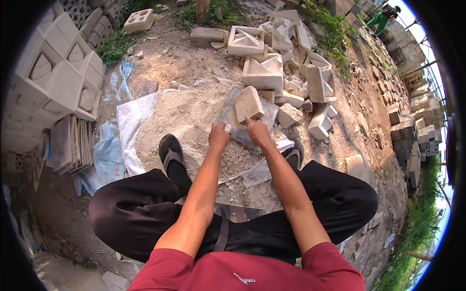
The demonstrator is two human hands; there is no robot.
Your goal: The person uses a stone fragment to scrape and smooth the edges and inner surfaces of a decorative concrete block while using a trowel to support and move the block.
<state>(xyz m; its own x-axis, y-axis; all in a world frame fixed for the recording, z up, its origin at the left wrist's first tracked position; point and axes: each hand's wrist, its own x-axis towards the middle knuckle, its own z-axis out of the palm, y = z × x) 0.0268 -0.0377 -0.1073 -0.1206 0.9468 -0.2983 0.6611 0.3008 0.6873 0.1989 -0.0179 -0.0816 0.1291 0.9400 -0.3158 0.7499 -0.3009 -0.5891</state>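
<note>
In front of me a pale concrete block [248,104] stands tilted over a flat grey slab [228,110]. My right hand [258,132] is closed at the block's near lower edge, with fingertips against it; its underside is hidden. My left hand [219,136] is closed beside the slab's left side, around a small whitish chunk [227,128] that shows at its fingertips. Sandy powder [182,116] lies heaped on a white sheet [130,131] left of the slab and under my hands.
Broken moulded blocks [262,72] and rubble pile up beyond the slab. At left rise stacked decorative blocks [60,68], with thin boards [73,143] leaning below and blue plastic [109,153] alongside. My sandalled feet [171,151] flank the heap. Someone in green trousers [378,22] is far right.
</note>
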